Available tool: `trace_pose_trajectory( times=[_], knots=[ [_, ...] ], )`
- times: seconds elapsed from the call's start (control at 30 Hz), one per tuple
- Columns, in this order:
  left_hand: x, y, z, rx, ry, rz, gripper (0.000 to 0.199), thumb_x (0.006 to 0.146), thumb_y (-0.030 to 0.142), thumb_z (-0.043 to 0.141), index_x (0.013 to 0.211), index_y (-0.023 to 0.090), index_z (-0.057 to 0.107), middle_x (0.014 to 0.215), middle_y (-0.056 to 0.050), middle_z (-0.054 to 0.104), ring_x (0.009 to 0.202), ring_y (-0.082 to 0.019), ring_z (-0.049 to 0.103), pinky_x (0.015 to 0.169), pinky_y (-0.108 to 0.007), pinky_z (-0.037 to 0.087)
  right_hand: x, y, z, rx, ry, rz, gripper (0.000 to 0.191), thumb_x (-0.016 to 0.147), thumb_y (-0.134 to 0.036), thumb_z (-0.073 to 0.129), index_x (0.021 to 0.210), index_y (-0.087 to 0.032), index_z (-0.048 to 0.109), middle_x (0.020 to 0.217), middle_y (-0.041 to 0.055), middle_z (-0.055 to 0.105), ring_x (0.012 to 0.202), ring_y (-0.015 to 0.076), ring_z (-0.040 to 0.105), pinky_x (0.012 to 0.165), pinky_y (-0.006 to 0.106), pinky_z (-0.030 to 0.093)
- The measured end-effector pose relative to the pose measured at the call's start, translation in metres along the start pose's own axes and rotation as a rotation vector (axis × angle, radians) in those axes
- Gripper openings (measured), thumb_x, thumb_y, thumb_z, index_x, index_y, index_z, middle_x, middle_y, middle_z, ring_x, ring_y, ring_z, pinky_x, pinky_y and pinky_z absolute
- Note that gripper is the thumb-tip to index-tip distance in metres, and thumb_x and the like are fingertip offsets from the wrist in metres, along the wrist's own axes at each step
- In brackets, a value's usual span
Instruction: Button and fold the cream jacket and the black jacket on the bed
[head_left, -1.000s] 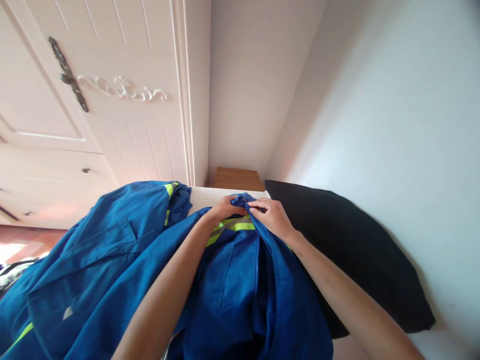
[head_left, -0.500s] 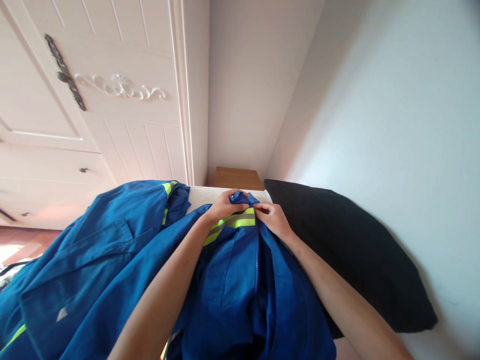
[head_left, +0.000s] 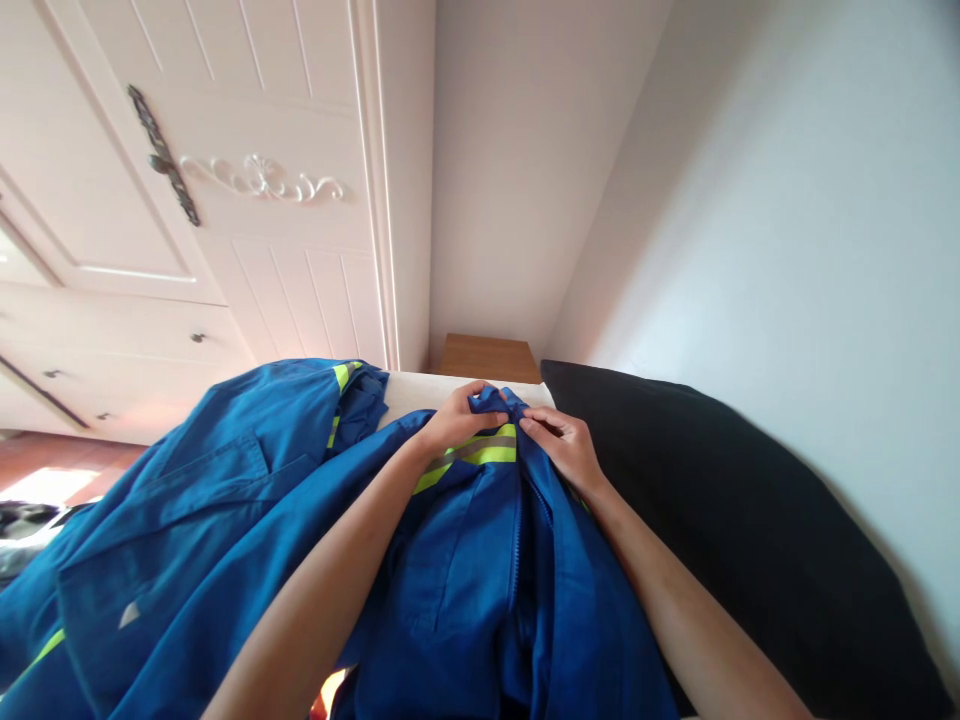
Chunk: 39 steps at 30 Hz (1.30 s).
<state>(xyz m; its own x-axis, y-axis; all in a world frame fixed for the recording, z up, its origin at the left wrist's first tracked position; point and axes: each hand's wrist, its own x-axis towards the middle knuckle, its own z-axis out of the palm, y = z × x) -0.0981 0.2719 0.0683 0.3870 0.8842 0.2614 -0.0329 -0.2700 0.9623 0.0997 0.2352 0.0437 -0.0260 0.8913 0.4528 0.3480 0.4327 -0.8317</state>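
Note:
A blue jacket [head_left: 465, 570] with yellow-and-grey reflective bands lies in front of me, its front zip partly open below the collar. My left hand [head_left: 466, 415] is closed on the left side of the collar, thumb on top. Close beside it, my right hand [head_left: 559, 437] pinches the collar's right edge between thumb and fingers. To the left lies another piece of blue clothing [head_left: 202, 480] with yellow strips and a pocket; whether it joins the jacket I cannot tell.
A black cushion-like object [head_left: 720, 520] leans by the pale wall [head_left: 810, 250] on the right. Beyond the hands are a white surface [head_left: 412, 393] and a brown wooden top [head_left: 490, 357]. A white cabinet [head_left: 300, 120] with a dark handle stands at the left.
The view has shifted slightly left. My right hand has moved a little rightward with the collar edge, and the jacket's front gapes wider below it.

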Motion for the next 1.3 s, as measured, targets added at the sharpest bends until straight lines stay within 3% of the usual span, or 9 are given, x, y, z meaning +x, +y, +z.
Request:
trace_pose_trajectory(
  times=[0.4, 0.73, 0.93, 1.13, 1.3],
  knots=[
    [0.004, -0.009, 0.002, 0.158, 0.034, 0.086, 0.026, 0.071, 0.031, 0.074, 0.09, 0.018, 0.063, 0.082, -0.001, 0.064, 0.077, -0.015, 0.059, 0.076, -0.027, 0.049, -0.002, 0.002, 0.0, -0.093, -0.041, -0.236, 0.014, 0.089, -0.029, 0.065, 0.094, -0.024, 0.077, 0.094, 0.0039, 0.075, 0.087, 0.0193, 0.07, 0.079, 0.031, 0.056],
    [0.007, -0.012, 0.003, 0.333, 0.05, 0.107, 0.021, 0.071, 0.023, 0.068, 0.091, 0.019, 0.063, 0.087, -0.001, 0.065, 0.082, -0.017, 0.06, 0.08, -0.029, 0.048, -0.005, -0.005, 0.001, -0.331, -0.101, -0.406, 0.022, 0.095, -0.025, 0.054, 0.096, -0.024, 0.076, 0.094, 0.0062, 0.073, 0.085, 0.0193, 0.069, 0.08, 0.032, 0.055],
    [0.008, -0.017, 0.004, 0.365, 0.071, 0.125, 0.018, 0.07, 0.021, 0.066, 0.088, 0.019, 0.063, 0.086, -0.001, 0.066, 0.085, -0.018, 0.06, 0.083, -0.03, 0.048, -0.009, -0.013, 0.003, -0.464, -0.194, -0.33, 0.029, 0.095, -0.029, 0.049, 0.092, -0.025, 0.078, 0.087, 0.0069, 0.072, 0.077, 0.0193, 0.067, 0.073, 0.032, 0.054],
    [0.009, -0.016, 0.001, 0.243, 0.094, 0.142, 0.021, 0.075, 0.028, 0.068, 0.093, 0.018, 0.062, 0.089, -0.003, 0.066, 0.084, -0.017, 0.061, 0.083, -0.03, 0.048, -0.006, -0.009, 0.008, -0.155, -0.093, -0.182, 0.022, 0.09, -0.035, 0.058, 0.095, -0.023, 0.076, 0.097, 0.006, 0.074, 0.086, 0.0211, 0.069, 0.08, 0.035, 0.056],
    [0.011, -0.021, -0.006, 0.232, 0.099, 0.116, 0.035, 0.074, 0.037, 0.071, 0.102, 0.017, 0.064, 0.091, -0.003, 0.066, 0.085, -0.017, 0.061, 0.082, -0.031, 0.048, -0.006, -0.003, 0.009, -0.011, -0.138, 0.001, 0.037, 0.084, -0.04, 0.065, 0.113, -0.018, 0.07, 0.096, 0.0064, 0.072, 0.079, 0.0189, 0.067, 0.075, 0.034, 0.056]
  ],
)
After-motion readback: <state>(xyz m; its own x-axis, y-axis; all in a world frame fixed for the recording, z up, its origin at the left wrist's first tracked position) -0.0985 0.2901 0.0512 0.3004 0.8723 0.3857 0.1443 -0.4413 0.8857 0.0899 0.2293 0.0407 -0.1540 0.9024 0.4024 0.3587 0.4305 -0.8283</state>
